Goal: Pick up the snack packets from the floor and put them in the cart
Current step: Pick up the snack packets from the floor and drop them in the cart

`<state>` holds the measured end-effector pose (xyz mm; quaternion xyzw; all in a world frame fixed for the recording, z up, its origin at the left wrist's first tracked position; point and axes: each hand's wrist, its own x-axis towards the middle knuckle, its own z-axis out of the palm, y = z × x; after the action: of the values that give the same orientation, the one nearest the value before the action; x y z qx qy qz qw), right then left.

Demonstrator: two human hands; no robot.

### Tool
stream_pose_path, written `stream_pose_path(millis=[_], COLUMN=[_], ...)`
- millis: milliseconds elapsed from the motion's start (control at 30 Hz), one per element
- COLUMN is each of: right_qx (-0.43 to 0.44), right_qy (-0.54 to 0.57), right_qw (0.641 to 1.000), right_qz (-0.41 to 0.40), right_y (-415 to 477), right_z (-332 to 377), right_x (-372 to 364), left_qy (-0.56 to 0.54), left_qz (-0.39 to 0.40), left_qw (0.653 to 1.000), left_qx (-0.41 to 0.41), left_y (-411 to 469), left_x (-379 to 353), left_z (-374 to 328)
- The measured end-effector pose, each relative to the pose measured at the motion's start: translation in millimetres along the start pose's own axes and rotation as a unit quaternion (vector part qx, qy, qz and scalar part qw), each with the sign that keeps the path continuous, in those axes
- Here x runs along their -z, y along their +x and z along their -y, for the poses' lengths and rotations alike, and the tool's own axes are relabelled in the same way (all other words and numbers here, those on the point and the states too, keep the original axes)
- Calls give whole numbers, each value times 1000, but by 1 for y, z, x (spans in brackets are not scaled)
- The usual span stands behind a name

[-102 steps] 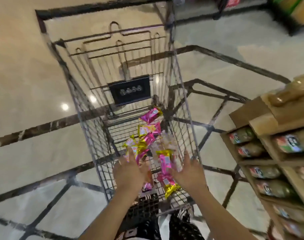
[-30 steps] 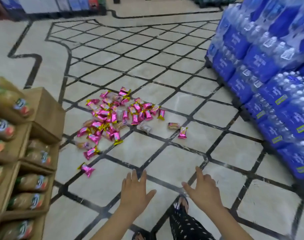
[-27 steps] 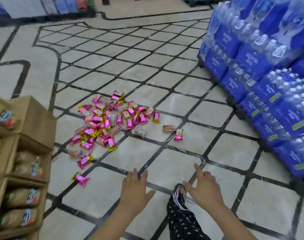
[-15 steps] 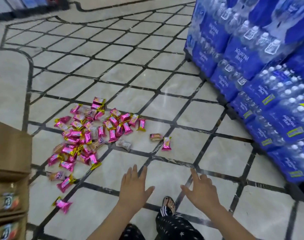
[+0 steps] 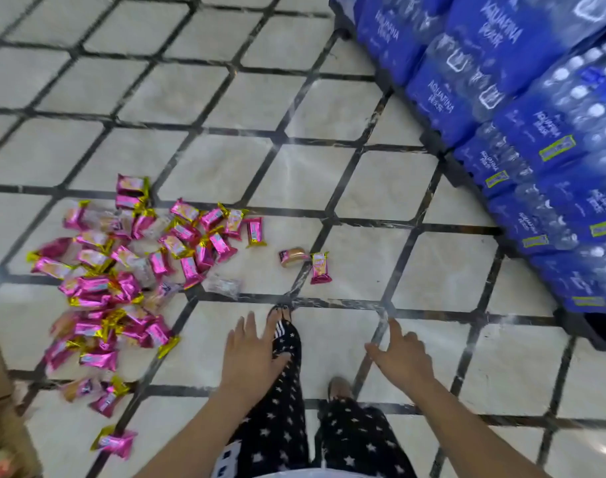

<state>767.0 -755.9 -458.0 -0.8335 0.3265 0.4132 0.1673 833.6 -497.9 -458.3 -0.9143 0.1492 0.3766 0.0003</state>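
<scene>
Snack packets [image 5: 98, 284] on floor [image 5: 294, 174], ahead-left of fingers [image 5: 249, 325] (empty)

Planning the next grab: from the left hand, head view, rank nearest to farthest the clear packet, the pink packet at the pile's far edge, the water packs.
1. clear packet, just ahead of the left hand, slightly left.
2. far-edge pink packet, farther ahead and left.
3. water packs, far to the right.
</scene>
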Motion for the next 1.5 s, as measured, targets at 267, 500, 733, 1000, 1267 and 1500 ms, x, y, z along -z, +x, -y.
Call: stream_pose_path(millis=[267,500,733,1000,1267,1500], right_qx=[-57,-9,-16,5,20,51], right_qy=[92,27,-47,13,89,140], right_qw=[994,1000,999,995,988,977], right_qz=[11,2,2,-103,-124,-152], right_y=[117,282,452,573,493,333], right_z=[68,110,129,139,124,102], right_x=[4,-59,-188,-287,-206,-55], left_qy=[34,47,112,60,-50,-122], left_qz=[20,5,-2,-75,-51,-68], left_qw=[999,998,991,984,993,986], left_qx=[-18,-29,-76,-148,-91,-89], left_y=[182,345,489,608,528,390], left_x=[19,-43,-189,-291,-192,-30], left_z=[63,74,62,52,36,-8])
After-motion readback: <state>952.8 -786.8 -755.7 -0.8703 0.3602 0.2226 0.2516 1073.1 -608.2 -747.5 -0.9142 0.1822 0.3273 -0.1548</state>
